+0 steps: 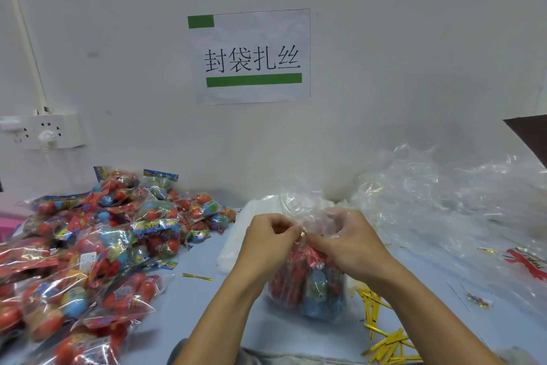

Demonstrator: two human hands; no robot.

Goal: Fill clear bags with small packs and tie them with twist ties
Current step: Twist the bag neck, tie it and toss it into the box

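While the filled bag (307,281) stands upright on the counter (192,299) at centre, both hands meet at its gathered neck, at 12 o'clock of the bag's body. Left hand (268,241) and right hand (352,243) each pinch the neck where a gold twist tie (304,233) shows between the fingertips, so the grip on each side is closed on tie and plastic together; holding the neck bunched probably keeps the packs from spilling while the tie is wound. Loose small packs (88,246) lie heaped at 9 o'clock, within the left hand's reach. Spare twist ties (384,335) lie scattered at 4 o'clock; one single tie (197,276) lies at 8 o'clock. Empty clear bags (438,196) pile at 2 o'clock. How many turns the tie has taken cannot be told: fingers and crumpled film hide it. Motion blur softens the packs' print, and the right edge cuts off a red-printed wrapper (529,264).
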